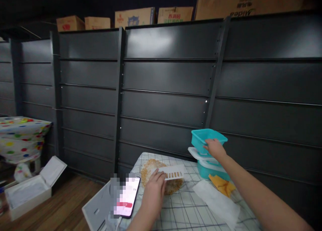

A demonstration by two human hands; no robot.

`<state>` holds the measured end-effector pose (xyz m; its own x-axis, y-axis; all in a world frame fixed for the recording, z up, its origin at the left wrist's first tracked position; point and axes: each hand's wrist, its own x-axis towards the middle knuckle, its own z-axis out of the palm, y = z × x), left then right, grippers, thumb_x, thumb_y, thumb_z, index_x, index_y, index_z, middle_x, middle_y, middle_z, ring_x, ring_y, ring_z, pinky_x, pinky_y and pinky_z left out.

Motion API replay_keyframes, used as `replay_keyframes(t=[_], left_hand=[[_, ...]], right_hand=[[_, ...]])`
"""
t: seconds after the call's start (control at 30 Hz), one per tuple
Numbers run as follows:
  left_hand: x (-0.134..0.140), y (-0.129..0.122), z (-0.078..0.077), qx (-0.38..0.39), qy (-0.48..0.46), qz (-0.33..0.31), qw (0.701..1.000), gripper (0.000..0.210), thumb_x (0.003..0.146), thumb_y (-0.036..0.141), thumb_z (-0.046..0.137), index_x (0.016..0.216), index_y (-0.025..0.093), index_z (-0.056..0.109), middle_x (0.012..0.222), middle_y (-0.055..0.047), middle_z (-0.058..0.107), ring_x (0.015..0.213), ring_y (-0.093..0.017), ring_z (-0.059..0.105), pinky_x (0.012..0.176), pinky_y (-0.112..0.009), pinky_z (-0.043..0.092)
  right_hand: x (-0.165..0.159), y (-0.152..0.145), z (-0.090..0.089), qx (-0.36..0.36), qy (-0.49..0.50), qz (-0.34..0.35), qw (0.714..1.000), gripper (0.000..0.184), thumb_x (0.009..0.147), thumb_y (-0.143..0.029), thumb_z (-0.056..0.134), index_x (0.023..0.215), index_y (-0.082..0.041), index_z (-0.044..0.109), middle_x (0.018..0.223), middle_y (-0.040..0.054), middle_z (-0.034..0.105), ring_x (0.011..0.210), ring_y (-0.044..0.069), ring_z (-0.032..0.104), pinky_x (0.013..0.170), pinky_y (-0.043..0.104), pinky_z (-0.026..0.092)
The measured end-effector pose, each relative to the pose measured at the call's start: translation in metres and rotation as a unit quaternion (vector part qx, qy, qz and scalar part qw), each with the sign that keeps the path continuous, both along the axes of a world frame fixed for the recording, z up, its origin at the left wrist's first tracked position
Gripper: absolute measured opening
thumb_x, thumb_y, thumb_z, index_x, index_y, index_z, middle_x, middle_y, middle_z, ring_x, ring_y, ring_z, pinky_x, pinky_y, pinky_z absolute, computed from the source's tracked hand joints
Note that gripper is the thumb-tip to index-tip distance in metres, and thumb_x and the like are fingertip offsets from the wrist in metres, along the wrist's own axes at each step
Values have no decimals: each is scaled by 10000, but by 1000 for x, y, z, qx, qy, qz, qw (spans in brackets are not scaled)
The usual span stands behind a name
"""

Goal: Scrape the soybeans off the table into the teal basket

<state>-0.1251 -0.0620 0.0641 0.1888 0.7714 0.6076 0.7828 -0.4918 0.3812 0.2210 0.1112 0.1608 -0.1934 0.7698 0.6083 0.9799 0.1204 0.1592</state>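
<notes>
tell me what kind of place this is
Probably a shop's back room or storeroom: bare dark metal shelving panels line the wall, cardboard boxes sit on top, and work is done at a small table with a checked cloth.

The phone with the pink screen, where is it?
In the head view the phone lies at the table's near left corner, just left of the left hand and the grain pile.

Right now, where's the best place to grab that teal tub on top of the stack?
Probably by its near rim, from above: the teal tub sits open side up on a lidded container, and the right hand already rests on that rim, the left hand being occupied.
</notes>
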Motion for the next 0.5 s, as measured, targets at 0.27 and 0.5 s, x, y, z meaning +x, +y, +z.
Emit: replay_keyframes(t=[0.27,0.5], left_hand=[[6,30,0,-68,40,-12,997,370,906,192,359,1135,134,644,1249,-138,608,1310,-270,396,1090,-424,303],[33,33,-37,-183,0,-83,980,295,856,201,441,998,122,686,1368,-197,498,1291,-331,383,1066,-496,271]], right_hand=[[-5,-150,12,51,-110,157,980,167,883,-328,538,832,-184,605,829,74,640,847,244,526,814,370,413],[-10,-239,-5,12,-66,194,979,109,879,-283,551,865,-192,609,880,75,641,913,249,534,829,405,446]])
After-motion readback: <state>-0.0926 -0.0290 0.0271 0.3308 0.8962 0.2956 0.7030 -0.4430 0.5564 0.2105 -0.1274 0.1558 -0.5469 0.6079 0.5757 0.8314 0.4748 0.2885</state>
